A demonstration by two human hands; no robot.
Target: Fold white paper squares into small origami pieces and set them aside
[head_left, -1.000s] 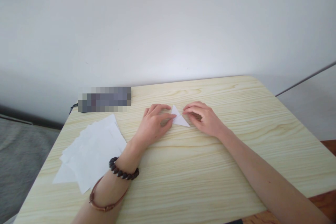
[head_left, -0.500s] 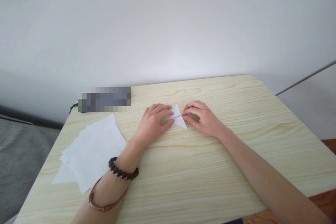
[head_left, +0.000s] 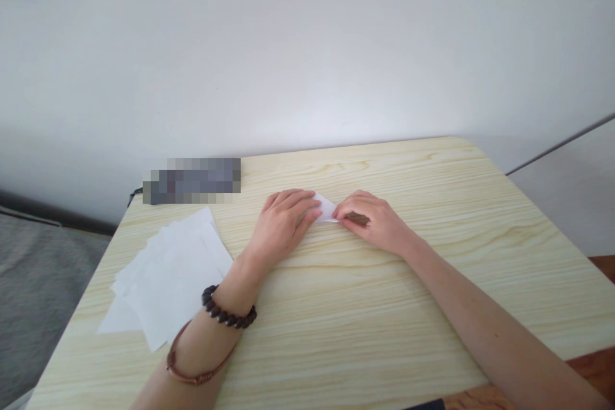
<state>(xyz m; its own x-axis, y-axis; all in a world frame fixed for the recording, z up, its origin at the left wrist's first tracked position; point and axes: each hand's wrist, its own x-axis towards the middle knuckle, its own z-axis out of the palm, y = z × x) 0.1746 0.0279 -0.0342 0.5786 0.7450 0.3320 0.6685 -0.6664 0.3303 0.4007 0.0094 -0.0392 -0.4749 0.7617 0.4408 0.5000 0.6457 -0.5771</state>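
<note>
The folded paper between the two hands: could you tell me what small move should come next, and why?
Probably slide the right hand along the fold to crease it: the left hand pins the folded paper flat on the table, both touching it.

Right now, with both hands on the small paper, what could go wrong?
The paper is small and mostly covered by both hands, so a crooked crease may go unseen.
The left hand only presses it; it may slide on the smooth table.
The right hand pinches one edge; a hard pull could tear it.
</note>
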